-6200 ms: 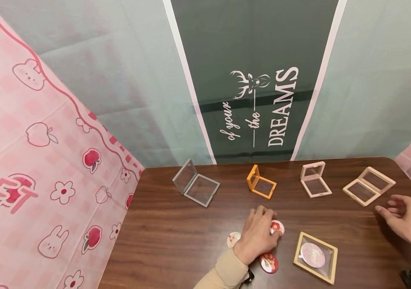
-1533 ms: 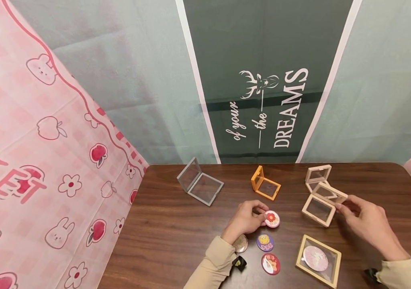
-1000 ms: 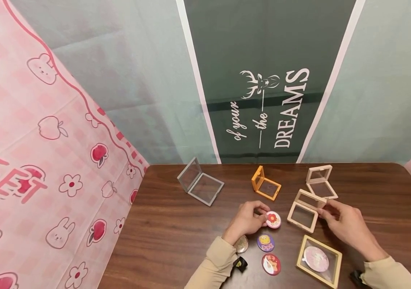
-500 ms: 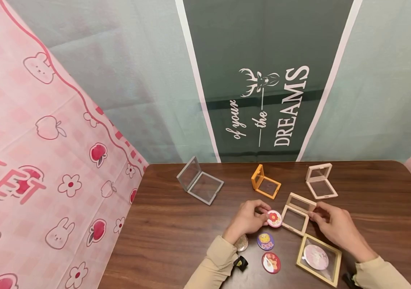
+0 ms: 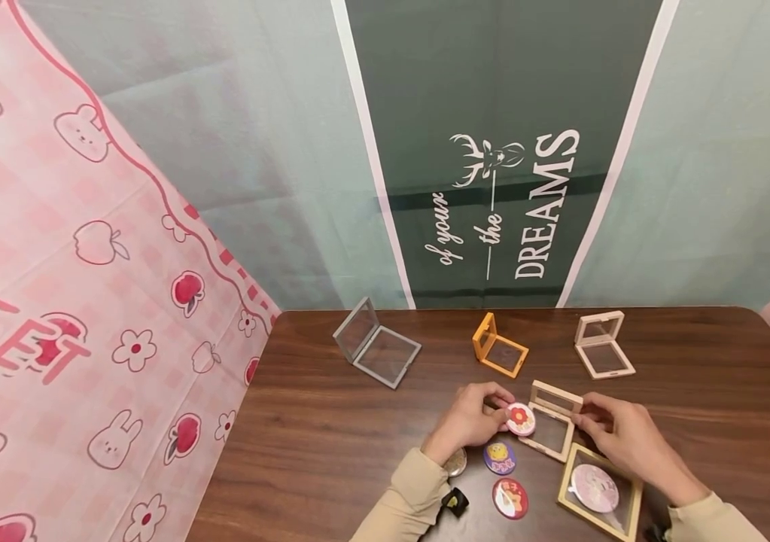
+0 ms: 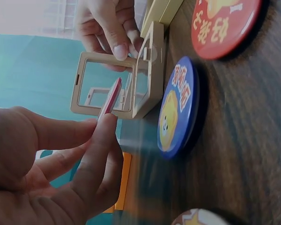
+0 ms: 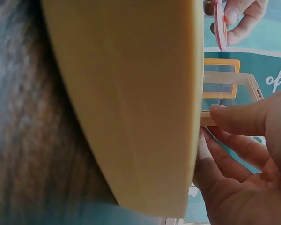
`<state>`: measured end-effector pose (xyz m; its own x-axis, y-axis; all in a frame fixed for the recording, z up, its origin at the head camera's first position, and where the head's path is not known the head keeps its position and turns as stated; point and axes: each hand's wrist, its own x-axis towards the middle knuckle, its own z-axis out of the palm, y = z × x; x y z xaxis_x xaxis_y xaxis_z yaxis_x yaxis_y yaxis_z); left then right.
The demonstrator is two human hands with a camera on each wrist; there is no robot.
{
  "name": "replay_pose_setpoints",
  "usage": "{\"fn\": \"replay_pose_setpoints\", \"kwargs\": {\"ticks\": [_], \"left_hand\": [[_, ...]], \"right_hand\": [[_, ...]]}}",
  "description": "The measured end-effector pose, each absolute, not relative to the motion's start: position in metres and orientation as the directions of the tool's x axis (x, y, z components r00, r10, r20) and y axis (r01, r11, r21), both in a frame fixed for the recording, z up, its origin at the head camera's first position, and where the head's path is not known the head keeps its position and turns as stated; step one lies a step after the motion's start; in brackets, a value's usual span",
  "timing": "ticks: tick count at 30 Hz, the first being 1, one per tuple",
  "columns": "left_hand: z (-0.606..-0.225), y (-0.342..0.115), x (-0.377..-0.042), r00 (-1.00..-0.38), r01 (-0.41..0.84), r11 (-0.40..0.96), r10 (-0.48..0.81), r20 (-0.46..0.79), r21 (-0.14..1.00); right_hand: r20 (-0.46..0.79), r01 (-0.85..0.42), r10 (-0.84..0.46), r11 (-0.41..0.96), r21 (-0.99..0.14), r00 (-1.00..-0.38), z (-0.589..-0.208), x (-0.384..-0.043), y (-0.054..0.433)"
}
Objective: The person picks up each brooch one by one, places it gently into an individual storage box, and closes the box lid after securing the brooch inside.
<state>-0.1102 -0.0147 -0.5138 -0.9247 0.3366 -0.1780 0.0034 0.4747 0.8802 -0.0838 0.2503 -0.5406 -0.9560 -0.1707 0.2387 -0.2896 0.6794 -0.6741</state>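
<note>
My left hand (image 5: pixel 471 415) pinches a round button badge (image 5: pixel 521 419), white with a red flower and a pink edge, between thumb and fingers. In the left wrist view the badge (image 6: pixel 113 97) is seen nearly edge-on, in front of the raised lid. My right hand (image 5: pixel 622 436) grips the hinge side of a beige display case (image 5: pixel 552 433) with clear panels, its lid standing up. The badge overlaps the case's left side in the head view. Below lie a blue-purple badge (image 5: pixel 499 457) and a red badge (image 5: pixel 510 497); another badge (image 5: pixel 455 462) is partly hidden by the left sleeve.
A gold-framed case (image 5: pixel 595 520) holding a pink badge (image 5: pixel 595 488) lies beside the right forearm. Along the back stand a grey case (image 5: pixel 385 354), an orange case (image 5: pixel 503 355) and a pale pink case (image 5: pixel 604 357), all with lids raised. Fabric hangs behind the table.
My right hand has picked up the beige case from the far right and brought it left and nearer. My left hand took up the flower badge and has shifted slightly right, toward the case.
</note>
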Motion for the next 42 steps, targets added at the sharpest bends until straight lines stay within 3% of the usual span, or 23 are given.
{"fn": "replay_pose_setpoints", "kwargs": {"ticks": [26,42], "left_hand": [[-0.518,0.008,-0.101,-0.937,0.063,0.609,0.308,-0.163,0.791],[-0.519,0.011,-0.098,-0.962,-0.026,0.556,0.21,-0.171,0.831]], "right_hand": [[0.283,-0.391,-0.27,0.632,-0.669,-0.92,-0.525,-0.082,0.245],[0.263,-0.365,-0.254,0.651,-0.666,-0.931,-0.523,-0.081,0.245]]}}
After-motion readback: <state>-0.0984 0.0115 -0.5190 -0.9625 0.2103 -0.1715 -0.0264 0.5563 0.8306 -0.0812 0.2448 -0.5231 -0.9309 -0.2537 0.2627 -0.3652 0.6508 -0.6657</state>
